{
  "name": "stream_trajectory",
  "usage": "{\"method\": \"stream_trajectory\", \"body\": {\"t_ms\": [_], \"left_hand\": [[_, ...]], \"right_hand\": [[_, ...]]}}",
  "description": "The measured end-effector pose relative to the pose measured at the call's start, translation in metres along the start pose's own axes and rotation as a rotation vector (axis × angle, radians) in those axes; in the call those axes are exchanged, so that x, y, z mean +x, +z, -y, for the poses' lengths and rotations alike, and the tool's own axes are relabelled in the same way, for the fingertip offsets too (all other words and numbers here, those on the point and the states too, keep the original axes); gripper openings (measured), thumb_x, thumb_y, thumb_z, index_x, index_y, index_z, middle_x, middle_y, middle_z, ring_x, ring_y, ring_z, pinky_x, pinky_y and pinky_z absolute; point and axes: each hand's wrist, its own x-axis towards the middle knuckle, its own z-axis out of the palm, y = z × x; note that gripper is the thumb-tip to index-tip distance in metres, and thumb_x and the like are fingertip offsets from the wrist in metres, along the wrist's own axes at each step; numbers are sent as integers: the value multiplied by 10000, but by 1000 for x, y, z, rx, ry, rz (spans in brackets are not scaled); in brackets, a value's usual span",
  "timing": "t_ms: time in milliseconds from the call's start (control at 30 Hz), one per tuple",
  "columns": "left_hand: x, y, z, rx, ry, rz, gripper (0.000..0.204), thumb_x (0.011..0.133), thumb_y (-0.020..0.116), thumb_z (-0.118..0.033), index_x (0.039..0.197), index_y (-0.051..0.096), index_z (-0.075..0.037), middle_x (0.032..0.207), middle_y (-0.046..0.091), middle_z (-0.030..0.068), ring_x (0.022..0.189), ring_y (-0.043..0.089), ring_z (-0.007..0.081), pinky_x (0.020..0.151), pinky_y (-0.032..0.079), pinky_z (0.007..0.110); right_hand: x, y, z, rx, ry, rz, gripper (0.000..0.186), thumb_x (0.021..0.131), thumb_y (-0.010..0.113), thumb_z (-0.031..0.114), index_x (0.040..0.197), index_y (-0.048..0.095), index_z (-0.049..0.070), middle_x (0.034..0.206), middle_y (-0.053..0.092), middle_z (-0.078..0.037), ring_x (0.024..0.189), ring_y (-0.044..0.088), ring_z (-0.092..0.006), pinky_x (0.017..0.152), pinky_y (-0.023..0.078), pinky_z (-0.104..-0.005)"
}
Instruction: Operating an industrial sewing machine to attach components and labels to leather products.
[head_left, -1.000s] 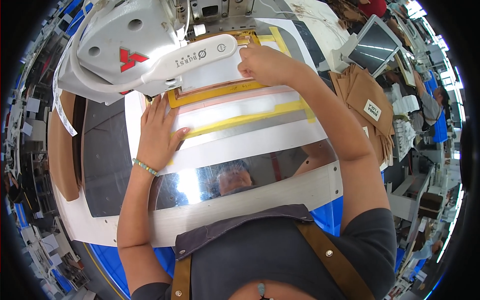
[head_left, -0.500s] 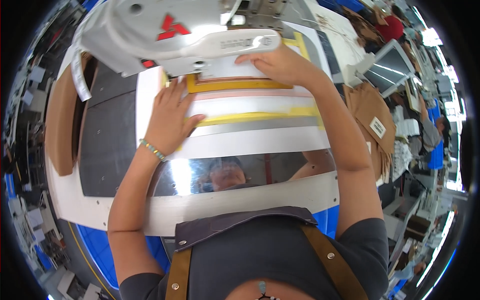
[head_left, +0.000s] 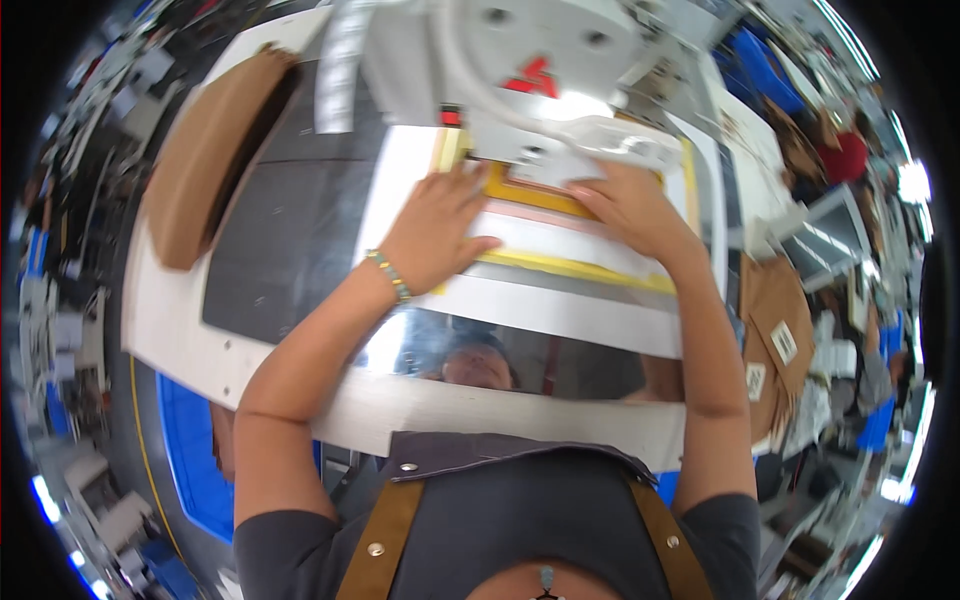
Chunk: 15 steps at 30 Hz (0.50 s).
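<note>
My left hand [head_left: 437, 228] lies flat, fingers spread, on the left part of a white sheet with yellow-taped edges [head_left: 560, 250]. On that sheet's far right part rests my right hand [head_left: 628, 205], palm down, just under the white head of a machine [head_left: 520, 70]. The sheet lies on a white work surface [head_left: 300, 380] with a shiny metal strip [head_left: 560, 365] along its near side. Neither hand grips anything; both press down on the sheet.
A grey mat [head_left: 285, 235] covers the table's left part, with a brown cardboard piece [head_left: 200, 160] at its far left. Brown cardboard pieces with labels [head_left: 775, 330] are stacked at the right. A blue floor area [head_left: 190, 440] shows below the table.
The view has swung so the machine head now sits top centre. Both hands have stayed on the sheet, my left hand pressing flat closer to the machine.
</note>
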Motion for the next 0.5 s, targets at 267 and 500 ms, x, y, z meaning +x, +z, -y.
{"method": "stream_trajectory", "body": {"t_ms": [267, 500], "left_hand": [[-22, -71, 140, 322, -418, -229, 326, 950, 718, -220, 1203, 665, -21, 1079, 720, 178, 1040, 686, 374, 882, 573, 484], [-81, -86, 272, 806, -494, -360, 203, 941, 694, -136, 1120, 657, -46, 1254, 636, 165, 1092, 663, 392, 879, 572, 484]], "right_hand": [[-59, 16, -26, 86, -127, -654, 412, 1136, 472, 310, 1352, 725, 68, 1530, 548, -187, 1455, 455, -391, 1249, 307, -469], [-56, 22, -46, 107, -80, -801, 449, 1157, 448, 365, 1303, 740, 56, 1563, 544, -137, 1481, 450, -334, 1223, 364, -453]]}}
